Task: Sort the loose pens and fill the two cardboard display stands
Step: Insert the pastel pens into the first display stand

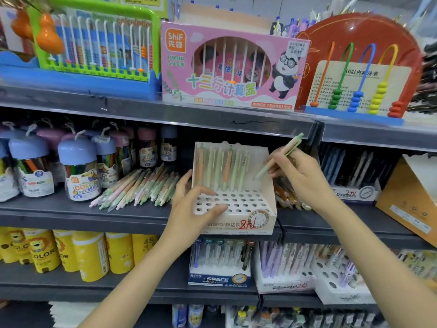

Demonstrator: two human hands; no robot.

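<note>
A white cardboard display stand (264, 223) sits on the middle shelf, its holed top mostly empty, with several green and orange pens (221, 170) standing in the back rows. My left hand (191, 209) grips the stand's front left corner, thumb over the holes. My right hand (300, 176) holds a green and peach pen (279, 157) tilted, tip pointing down toward the stand's right side. A pile of loose pastel pens (139, 188) lies on the shelf left of the stand.
Crayon jars (78, 171) stand left of the pile. Another pen box (354, 185) and a brown carton (409, 197) are to the right. Abacus toys (231, 69) fill the shelf above; pen stands (220, 266) and yellow tubes (89, 254) sit below.
</note>
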